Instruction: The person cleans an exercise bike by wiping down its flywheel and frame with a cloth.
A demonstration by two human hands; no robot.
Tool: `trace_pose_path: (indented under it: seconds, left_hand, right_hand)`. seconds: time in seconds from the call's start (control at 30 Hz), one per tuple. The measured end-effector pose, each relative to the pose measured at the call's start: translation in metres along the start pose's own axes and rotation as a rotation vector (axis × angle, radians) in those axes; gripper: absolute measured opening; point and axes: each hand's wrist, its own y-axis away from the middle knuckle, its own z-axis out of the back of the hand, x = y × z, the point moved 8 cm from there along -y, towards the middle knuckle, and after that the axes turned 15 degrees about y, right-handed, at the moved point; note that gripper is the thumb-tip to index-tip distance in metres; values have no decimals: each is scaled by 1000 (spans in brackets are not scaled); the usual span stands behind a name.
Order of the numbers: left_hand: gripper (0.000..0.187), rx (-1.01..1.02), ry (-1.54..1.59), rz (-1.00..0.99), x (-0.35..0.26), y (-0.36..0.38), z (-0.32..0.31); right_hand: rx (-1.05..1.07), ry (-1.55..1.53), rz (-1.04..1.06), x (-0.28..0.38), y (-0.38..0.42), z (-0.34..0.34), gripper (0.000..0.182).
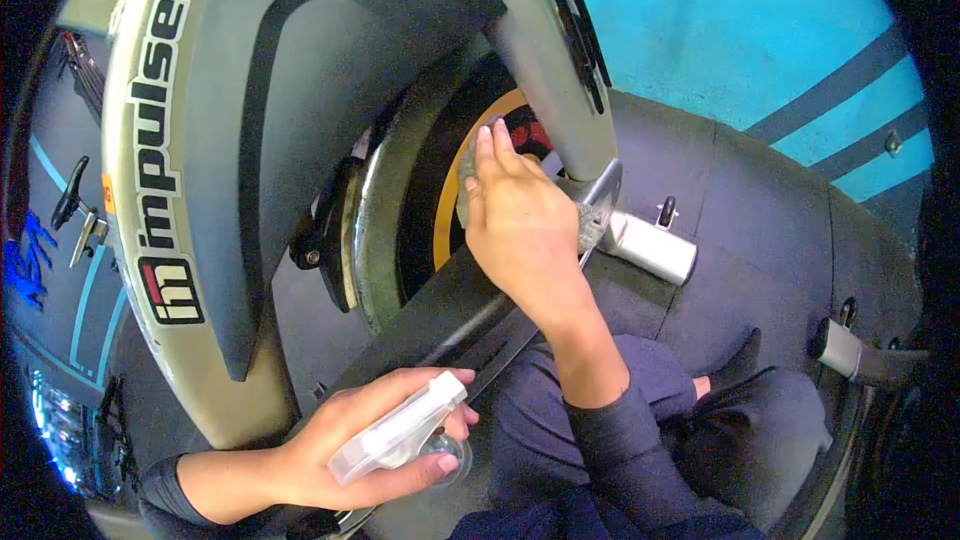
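My right hand presses a grey cloth against the black flywheel of an exercise bike, just beside its yellow ring. Part of the cloth sticks out under the palm near the silver crank. My left hand holds a clear spray bottle low in the view, nozzle pointing right, away from the wheel. The grey frame cover marked "impulse" arches over the wheel on the left.
A silver stabiliser foot sits right of the wheel on a dark mat. Behind it lies a turquoise floor with dark stripes. My bent knees in dark trousers fill the lower right. Another machine's foot is at far right.
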Motion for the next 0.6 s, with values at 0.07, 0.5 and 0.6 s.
trace_pose_path:
  seconds: [0.07,0.5,0.6]
  left_hand:
    - [64,-11,-5,17,3,-2,2]
    - [64,-10,-12,32,-4,0,-1]
    - [64,4,-51,13,-6,-1,-3]
  right_hand:
    - [28,12,12,0,1,-4,45]
    - [85,35,92,28,12,13,46]
    - [17,-4,63,9,-3,1,49]
